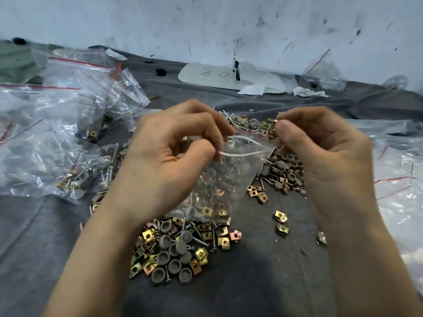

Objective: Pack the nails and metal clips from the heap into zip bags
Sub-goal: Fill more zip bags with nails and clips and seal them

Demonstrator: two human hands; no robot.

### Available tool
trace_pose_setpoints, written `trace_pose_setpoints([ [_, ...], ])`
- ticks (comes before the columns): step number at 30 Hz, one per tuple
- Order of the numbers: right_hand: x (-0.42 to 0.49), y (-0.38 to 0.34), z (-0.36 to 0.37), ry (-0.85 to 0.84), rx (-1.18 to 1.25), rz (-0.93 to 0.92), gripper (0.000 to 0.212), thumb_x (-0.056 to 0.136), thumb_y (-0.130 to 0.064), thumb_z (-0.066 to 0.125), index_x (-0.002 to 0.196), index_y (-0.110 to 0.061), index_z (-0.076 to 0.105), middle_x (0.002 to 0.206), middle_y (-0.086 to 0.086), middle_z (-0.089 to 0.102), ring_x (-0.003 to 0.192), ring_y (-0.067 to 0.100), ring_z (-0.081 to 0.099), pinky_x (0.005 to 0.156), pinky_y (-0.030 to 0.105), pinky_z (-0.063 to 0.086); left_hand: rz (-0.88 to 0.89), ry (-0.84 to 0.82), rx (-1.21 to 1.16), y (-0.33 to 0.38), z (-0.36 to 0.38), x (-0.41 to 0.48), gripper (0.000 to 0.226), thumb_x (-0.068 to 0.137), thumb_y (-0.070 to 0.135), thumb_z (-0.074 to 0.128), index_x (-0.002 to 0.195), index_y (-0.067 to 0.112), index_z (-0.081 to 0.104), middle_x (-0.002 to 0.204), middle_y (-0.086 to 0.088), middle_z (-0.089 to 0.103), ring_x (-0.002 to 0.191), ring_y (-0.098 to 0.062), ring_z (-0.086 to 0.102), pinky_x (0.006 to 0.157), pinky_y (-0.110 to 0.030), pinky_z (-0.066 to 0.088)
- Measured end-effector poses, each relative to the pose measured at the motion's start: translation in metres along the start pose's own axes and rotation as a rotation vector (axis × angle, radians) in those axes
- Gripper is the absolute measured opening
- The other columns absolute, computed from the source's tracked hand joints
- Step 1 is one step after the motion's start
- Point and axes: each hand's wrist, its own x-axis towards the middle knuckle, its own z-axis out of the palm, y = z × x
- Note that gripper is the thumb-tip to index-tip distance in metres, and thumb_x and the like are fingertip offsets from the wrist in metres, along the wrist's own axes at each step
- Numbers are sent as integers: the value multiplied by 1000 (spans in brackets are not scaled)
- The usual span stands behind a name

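The task looks about half done. The left hand pinches the mouth of a partly filled zip bag, held just above the heap. The right hand pinches one metal clip at the opening (not yet dropped in). Filled bags lie at the left, and many nails and clips are left loose on the grey cloth.

My zip bag hangs dead centre between my left hand and right hand, over the heap on the cloth. A clip sits pinched in that right hand beside the bag's mouth. The packed bags pile up left, loose bags right, board behind by the wall.
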Motion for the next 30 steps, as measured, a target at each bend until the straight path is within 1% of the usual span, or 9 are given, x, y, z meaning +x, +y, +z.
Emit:
trace_pose_setpoints([
  [3,-4,-12,7,-59,-50,-95,11,81,-15,71,84,-25,68,82,-7,72,79,10,68,71,22,53,10,-18,14,3,6,0,19,72,17,42,61,15,58,93,-2,68,86,-19,65,70,-41,51],
  [7,-6,-10,13,-155,-265,-131,6,82,-22,69,86,-26,68,93,-4,70,90,15,66,78,42,55,23,-21,49,2,8,2,19,72,19,43,64,19,60,92,0,67,87,-18,64,70,-40,49],
  [9,-4,-9,9,-173,-265,-102,5,82,-27,69,87,-28,69,94,-5,69,90,12,66,78,38,56,27,-18,58,1,8,2,18,72,18,43,64,19,60,92,1,67,86,-17,63,70,-40,48],
  [12,-1,-11,-2,-271,-201,13,21,74,-34,75,93,-31,69,89,-6,70,81,11,66,72,31,56,20,-19,42,1,9,2,19,73,18,43,65,18,60,92,0,68,83,-19,64,67,-43,48],
  [15,0,-7,-11,-348,-195,104,33,65,-34,80,96,-29,69,89,0,71,82,27,66,75,40,56,30,-20,54,0,10,2,19,73,18,43,65,18,60,93,0,68,86,-19,65,68,-43,48],
  [18,1,-4,-16,-367,-191,133,23,62,-29,74,84,-21,72,80,6,71,70,28,65,66,34,55,39,1,48,0,8,2,17,74,17,43,66,21,58,97,0,67,90,-19,64,70,-42,49],
  [22,2,1,-21,-321,-91,169,9,65,-19,73,72,-13,71,63,3,67,56,11,59,53,19,49,-34,10,21,-5,6,2,17,78,21,46,72,26,62,95,7,64,88,-16,65,68,-35,54],
  [25,3,3,-26,-276,-56,161,11,68,-21,71,74,-13,73,64,5,69,57,12,60,55,20,51,-38,-21,93,-11,3,1,20,85,15,53,86,30,66,79,15,64,76,-1,62,64,-10,47],
  [30,4,5,-34,-265,-41,144,13,72,-23,73,77,-11,74,71,12,69,63,19,62,61,23,52,-64,-75,14,-16,-3,0,44,89,16,58,123,43,55,81,9,62,88,-17,66,80,-23,54],
])
